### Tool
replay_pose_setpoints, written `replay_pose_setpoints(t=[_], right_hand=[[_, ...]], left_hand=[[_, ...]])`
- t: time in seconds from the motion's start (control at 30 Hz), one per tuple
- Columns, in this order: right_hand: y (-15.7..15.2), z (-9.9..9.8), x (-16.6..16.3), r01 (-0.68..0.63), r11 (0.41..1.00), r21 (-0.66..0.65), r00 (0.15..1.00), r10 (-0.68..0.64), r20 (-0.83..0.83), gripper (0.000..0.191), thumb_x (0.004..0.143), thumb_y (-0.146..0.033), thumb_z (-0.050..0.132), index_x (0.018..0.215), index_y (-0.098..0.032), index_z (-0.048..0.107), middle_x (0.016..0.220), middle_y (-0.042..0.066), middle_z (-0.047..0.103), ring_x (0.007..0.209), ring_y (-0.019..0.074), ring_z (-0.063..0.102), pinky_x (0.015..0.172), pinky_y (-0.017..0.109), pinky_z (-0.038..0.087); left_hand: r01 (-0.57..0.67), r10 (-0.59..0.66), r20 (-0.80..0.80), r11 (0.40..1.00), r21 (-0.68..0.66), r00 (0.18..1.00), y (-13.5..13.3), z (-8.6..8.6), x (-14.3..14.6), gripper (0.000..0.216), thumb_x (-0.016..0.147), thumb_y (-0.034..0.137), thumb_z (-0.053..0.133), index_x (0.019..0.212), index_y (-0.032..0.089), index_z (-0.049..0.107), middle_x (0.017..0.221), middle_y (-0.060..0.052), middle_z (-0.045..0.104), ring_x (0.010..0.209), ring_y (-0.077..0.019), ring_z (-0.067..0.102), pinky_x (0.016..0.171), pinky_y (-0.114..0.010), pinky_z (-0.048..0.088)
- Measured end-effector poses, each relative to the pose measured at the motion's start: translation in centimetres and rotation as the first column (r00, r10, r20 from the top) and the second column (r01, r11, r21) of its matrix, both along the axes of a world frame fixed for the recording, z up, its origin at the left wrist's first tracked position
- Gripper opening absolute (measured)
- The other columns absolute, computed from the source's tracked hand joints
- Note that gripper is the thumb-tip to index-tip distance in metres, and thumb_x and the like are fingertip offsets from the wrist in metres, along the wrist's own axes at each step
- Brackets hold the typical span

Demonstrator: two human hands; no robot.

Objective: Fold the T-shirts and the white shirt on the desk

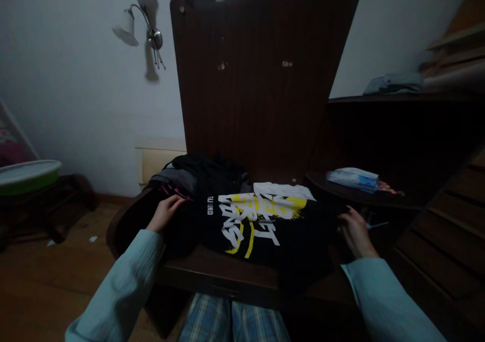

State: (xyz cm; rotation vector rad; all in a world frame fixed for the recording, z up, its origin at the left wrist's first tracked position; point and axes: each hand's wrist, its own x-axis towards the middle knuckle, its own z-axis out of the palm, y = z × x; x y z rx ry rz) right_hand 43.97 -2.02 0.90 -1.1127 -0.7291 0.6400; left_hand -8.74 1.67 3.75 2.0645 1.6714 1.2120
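A black T-shirt (261, 231) with white and yellow lettering lies spread on a dark wooden table (212, 274) in front of me. My left hand (165, 212) rests on the shirt's left edge, fingers curled down on the cloth. At the shirt's right edge my right hand (354, 232) lies with its fingers bent onto the fabric. Both arms wear light blue sleeves. Behind the shirt sits a heap of dark clothes (200, 173), and a white garment (282, 190) shows under the shirt's far edge.
A tall dark wooden board (261, 74) stands upright behind the table. A dark shelf unit at the right holds a blue-white packet (354, 179) and folded cloth (394, 83) on top. A green-rimmed basin (28, 174) sits at far left. A wall lamp (140, 29) hangs above.
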Motion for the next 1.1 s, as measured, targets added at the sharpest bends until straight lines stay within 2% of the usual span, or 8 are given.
replay_pose_setpoints(t=[0.2, 0.37, 0.47, 0.6, 0.73, 0.83, 0.93, 1.1], right_hand=[[-1.1, -1.7, 2.3, -0.142, 0.938, -0.316, 0.967, 0.200, 0.159, 0.016, 0.045, -0.018, 0.053, 0.060, -0.019, 0.059, 0.050, -0.002, 0.058, 0.047, 0.0158, 0.052, 0.045, 0.027, 0.040], [-1.5, -1.3, 1.2, -0.213, 0.874, -0.437, 0.926, 0.323, 0.195, 0.024, 0.047, -0.021, 0.065, 0.072, -0.019, 0.066, 0.073, 0.006, 0.068, 0.071, 0.0252, 0.062, 0.064, 0.037, 0.048], [-2.2, -2.0, 0.6, -0.266, 0.850, -0.454, 0.816, 0.450, 0.363, 0.041, 0.040, -0.024, 0.074, 0.081, -0.022, 0.067, 0.097, 0.008, 0.066, 0.096, 0.0292, 0.056, 0.080, 0.040, 0.045], [-2.8, -4.1, -0.8, -0.205, 0.859, -0.469, 0.653, 0.477, 0.589, 0.057, 0.030, -0.022, 0.076, 0.087, -0.021, 0.066, 0.111, 0.011, 0.059, 0.111, 0.0327, 0.045, 0.094, 0.044, 0.036], [-2.8, -5.2, -2.7, -0.041, 0.923, -0.382, 0.479, 0.353, 0.804, 0.038, 0.049, -0.021, 0.065, 0.087, -0.020, 0.065, 0.107, 0.011, 0.061, 0.107, 0.0299, 0.049, 0.093, 0.044, 0.037], [-2.8, -4.8, -3.5, 0.053, 0.937, -0.346, 0.391, 0.299, 0.871, 0.037, 0.058, -0.014, 0.049, 0.091, -0.019, 0.064, 0.099, 0.010, 0.064, 0.097, 0.0260, 0.056, 0.084, 0.039, 0.043], [-2.5, -3.7, -3.1, 0.101, 0.945, -0.312, 0.500, 0.223, 0.837, 0.038, 0.060, -0.017, 0.047, 0.095, -0.019, 0.062, 0.095, 0.009, 0.065, 0.091, 0.0251, 0.059, 0.078, 0.036, 0.046], [-2.4, -0.7, -2.0, -0.119, 0.971, -0.206, 0.846, 0.208, 0.492, 0.036, 0.055, -0.025, 0.054, 0.090, -0.021, 0.061, 0.095, 0.005, 0.066, 0.092, 0.0247, 0.059, 0.078, 0.033, 0.047]], left_hand=[[0.065, -0.082, -0.041, 0.950, -0.306, 0.996, -1.4, -1.5, -1.0, 0.052, 0.061, 0.066, 0.044, 0.048, 0.016, 0.049, 0.045, 0.003, 0.043, 0.047, -0.0112, 0.042, 0.044, -0.022, 0.032], [0.128, -0.205, -0.178, 0.921, -0.369, 0.962, -2.9, -0.7, -1.4, 0.048, 0.064, 0.057, 0.051, 0.088, 0.017, 0.061, 0.091, -0.006, 0.065, 0.085, -0.0207, 0.059, 0.074, -0.027, 0.046], [0.182, -0.307, -0.233, 0.880, -0.438, 0.923, -4.1, -0.7, -1.8, 0.071, 0.058, 0.048, 0.061, 0.120, 0.017, 0.046, 0.125, -0.010, 0.049, 0.111, -0.0224, 0.048, 0.093, -0.030, 0.038], [0.065, -0.286, -0.420, 0.882, -0.467, 0.861, -5.1, -2.0, -0.8, 0.082, 0.056, 0.037, 0.066, 0.128, 0.011, 0.035, 0.131, -0.016, 0.041, 0.119, -0.0252, 0.041, 0.100, -0.033, 0.031], [-0.007, -0.189, -0.480, 0.926, -0.377, 0.857, -5.6, -3.1, 1.5, 0.061, 0.066, 0.015, 0.050, 0.127, 0.011, 0.039, 0.124, -0.014, 0.050, 0.114, -0.0236, 0.047, 0.098, -0.034, 0.034], [0.110, -0.243, -0.349, 0.926, -0.361, 0.905, -6.3, -2.7, 2.9, 0.069, 0.062, 0.003, 0.041, 0.129, 0.018, 0.035, 0.126, -0.007, 0.049, 0.115, -0.0189, 0.046, 0.099, -0.032, 0.032], [0.369, -0.458, -0.120, 0.823, -0.432, 0.881, -7.4, -1.4, 3.5, 0.075, 0.060, 0.001, 0.040, 0.131, 0.024, 0.032, 0.131, -0.001, 0.044, 0.119, -0.0155, 0.041, 0.102, -0.029, 0.028], [0.631, -0.748, 0.112, 0.457, -0.627, 0.654, -9.1, 0.5, 4.0, 0.050, 0.067, 0.016, 0.058, 0.116, 0.024, 0.052, 0.118, 0.001, 0.056, 0.109, -0.0188, 0.049, 0.097, -0.029, 0.033]])
